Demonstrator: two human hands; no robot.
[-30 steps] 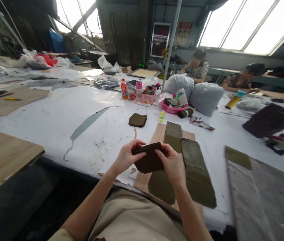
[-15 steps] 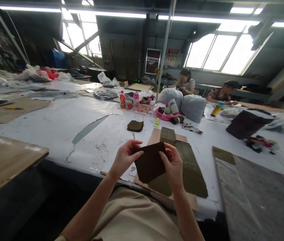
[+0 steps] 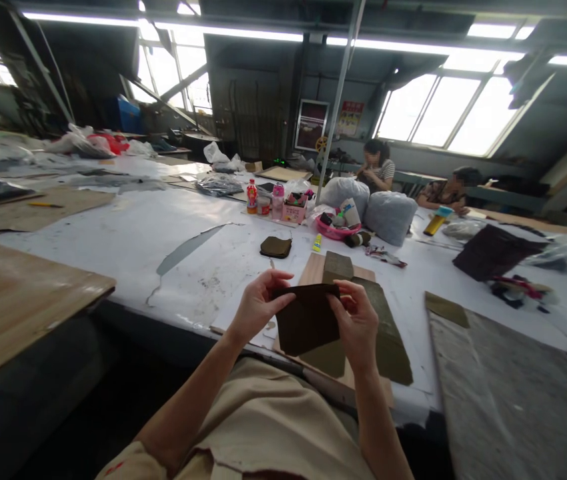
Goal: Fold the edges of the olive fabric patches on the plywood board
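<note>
Between my two hands hangs a dark brown-olive fabric piece (image 3: 308,323), roughly square, held up by its top edge. My left hand (image 3: 262,303) pinches its upper left corner between thumb and fingers. At the upper right corner, my right hand (image 3: 356,317) pinches it the same way. Below and behind it lie stacked olive fabric pieces (image 3: 386,327) on a light wooden board (image 3: 313,269). A small stack of dark fabric pieces (image 3: 276,247) rests farther back on the white table.
Behind are a yellow tube (image 3: 317,243), a pink basket (image 3: 336,231) of small items, bottles (image 3: 252,197) and stuffed plastic bags (image 3: 388,217). A wooden panel (image 3: 28,300) lies left, a grey sheet (image 3: 518,380) right. Two people sit across the table (image 3: 203,267).
My hands have tilted the fabric piece, so its top edge now runs nearly level and it looks more foreshortened. Both hands keep their pinch. The view has shifted slightly.
</note>
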